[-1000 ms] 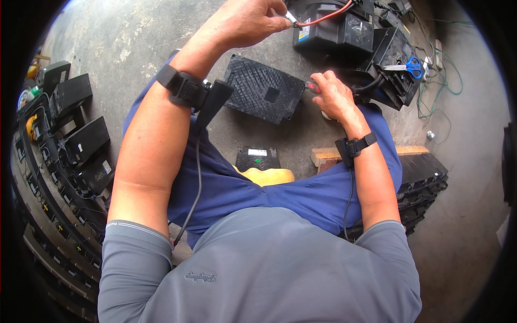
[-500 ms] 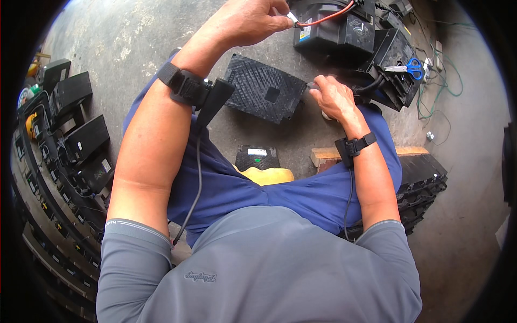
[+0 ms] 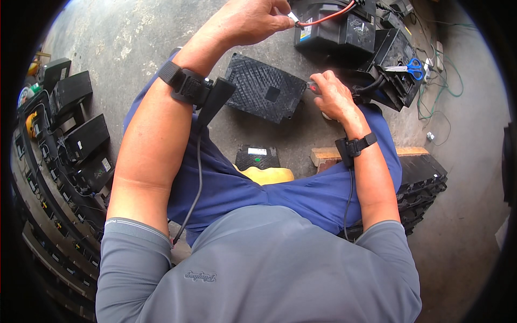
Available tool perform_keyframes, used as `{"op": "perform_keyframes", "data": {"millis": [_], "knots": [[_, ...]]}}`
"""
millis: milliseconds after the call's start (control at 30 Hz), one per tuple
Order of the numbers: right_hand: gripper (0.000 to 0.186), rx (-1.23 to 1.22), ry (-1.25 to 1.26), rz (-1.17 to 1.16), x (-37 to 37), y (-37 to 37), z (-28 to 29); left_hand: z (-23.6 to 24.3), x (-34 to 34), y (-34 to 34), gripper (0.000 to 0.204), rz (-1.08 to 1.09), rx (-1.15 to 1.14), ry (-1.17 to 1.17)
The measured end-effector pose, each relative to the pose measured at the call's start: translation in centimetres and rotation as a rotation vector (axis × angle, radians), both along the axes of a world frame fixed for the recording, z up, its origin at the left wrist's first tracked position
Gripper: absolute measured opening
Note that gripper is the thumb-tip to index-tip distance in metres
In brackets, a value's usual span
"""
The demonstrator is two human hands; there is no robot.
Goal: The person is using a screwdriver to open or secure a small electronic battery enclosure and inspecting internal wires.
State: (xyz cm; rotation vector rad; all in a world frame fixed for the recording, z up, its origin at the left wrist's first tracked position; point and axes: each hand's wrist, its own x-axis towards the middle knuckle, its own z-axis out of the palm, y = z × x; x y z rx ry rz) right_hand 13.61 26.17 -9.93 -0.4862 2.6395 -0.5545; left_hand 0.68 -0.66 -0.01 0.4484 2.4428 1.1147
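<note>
In the head view, the left hand [image 3: 250, 22] pinches the pale end of a red wire [image 3: 318, 22] beside the left edge of a black box [image 3: 355, 36] on the floor [image 3: 129, 46]. The wire looks light and bendy, best held close to that end. The right hand [image 3: 335, 97] is curled round a red-and-grey tool [image 3: 313, 88], probably stiff, near a ribbed panel's [image 3: 258, 89] right corner.

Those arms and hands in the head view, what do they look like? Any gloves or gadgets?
Left hand and right hand are ungloved. Short grey sleeves, the left hem marked with a pale line. Each forearm wears a black strap, left and right, with a black attachment; the left one is wedge-shaped. Thin cables trail from both.
</note>
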Motion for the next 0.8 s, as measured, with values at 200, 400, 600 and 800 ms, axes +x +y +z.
{"op": "perform_keyframes", "data": {"millis": [200, 400, 600, 800], "knots": [[0.035, 0.277, -0.273, -0.124, -0.7, -0.6, 0.0, -1.1, -0.3, 0.2, 0.037, 0.006, -0.007, 0.014], [0.028, -0.003, -0.042, -0.046, 0.1, -0.5, 0.5, -1.3, -0.3, 0.0, 0.037, 0.004, 0.001, 0.019], [0.031, 0.076, -0.046, -0.015, 0.1, 0.3, -0.5, -1.1, -0.3, 0.2, 0.037, 0.008, -0.004, 0.016], [0.029, 0.139, -0.163, -0.110, -0.4, -1.0, 1.3, -1.2, -0.2, 0.0, 0.037, 0.011, -0.011, 0.017]]}}
